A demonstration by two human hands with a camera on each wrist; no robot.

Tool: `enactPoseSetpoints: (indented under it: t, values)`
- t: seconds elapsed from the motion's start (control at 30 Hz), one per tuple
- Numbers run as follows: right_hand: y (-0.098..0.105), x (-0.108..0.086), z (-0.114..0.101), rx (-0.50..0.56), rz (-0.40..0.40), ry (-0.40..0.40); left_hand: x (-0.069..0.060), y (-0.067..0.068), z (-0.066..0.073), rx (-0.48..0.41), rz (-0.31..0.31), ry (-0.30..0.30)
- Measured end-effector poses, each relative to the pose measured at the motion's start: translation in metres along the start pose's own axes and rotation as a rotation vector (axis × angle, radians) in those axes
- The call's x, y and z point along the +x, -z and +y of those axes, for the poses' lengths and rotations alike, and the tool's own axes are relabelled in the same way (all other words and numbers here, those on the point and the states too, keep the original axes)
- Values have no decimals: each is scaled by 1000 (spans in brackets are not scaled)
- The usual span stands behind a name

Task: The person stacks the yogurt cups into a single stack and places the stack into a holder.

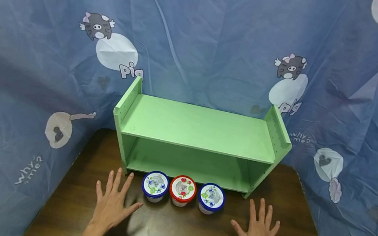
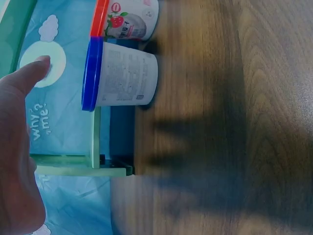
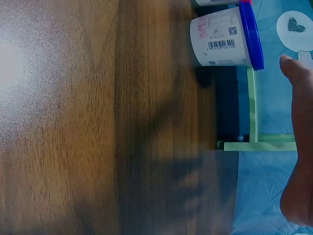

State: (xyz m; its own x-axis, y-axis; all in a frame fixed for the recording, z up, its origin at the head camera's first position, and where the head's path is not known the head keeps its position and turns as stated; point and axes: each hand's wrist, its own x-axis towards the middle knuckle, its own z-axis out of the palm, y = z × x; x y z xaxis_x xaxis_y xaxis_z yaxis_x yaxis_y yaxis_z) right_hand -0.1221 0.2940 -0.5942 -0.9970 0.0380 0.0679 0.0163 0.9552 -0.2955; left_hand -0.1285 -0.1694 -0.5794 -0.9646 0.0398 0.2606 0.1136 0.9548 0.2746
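Three lidded tubs stand in a row on the table before the green shelf: a blue-lidded tub [image 1: 155, 184] at the left, a red-lidded tub [image 1: 183, 189] in the middle, another blue-lidded tub [image 1: 211, 196] at the right. My left hand [image 1: 111, 204] is spread with straight fingers, left of the row, touching no tub. To the right of the row my right hand [image 1: 259, 235] is spread too, holding nothing. The left wrist view shows the left blue-lidded tub [image 2: 124, 73] beside the red-lidded one [image 2: 129, 19]; the right wrist view shows the right blue-lidded tub [image 3: 222, 39].
A green two-level shelf [image 1: 198, 127] with raised side panels stands at the back of the brown wooden table [image 1: 165, 235], right behind the tubs. A blue curtain [image 1: 206, 48] with printed pigs hangs behind and at both sides.
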Motion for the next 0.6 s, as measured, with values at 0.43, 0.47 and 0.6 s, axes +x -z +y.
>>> enactPoseSetpoints:
  t: [0.43, 0.47, 0.6]
  values:
    - [-4, 4, -12, 47, -6, 6, 2, -2, 4, -75, 2, 26]
    - [-5, 5, -14, 51, -6, 8, 2, -2, 5, -89, -6, 31]
    - [-10, 8, -19, 71, 13, 24, 3, -4, 9, -153, -34, 53]
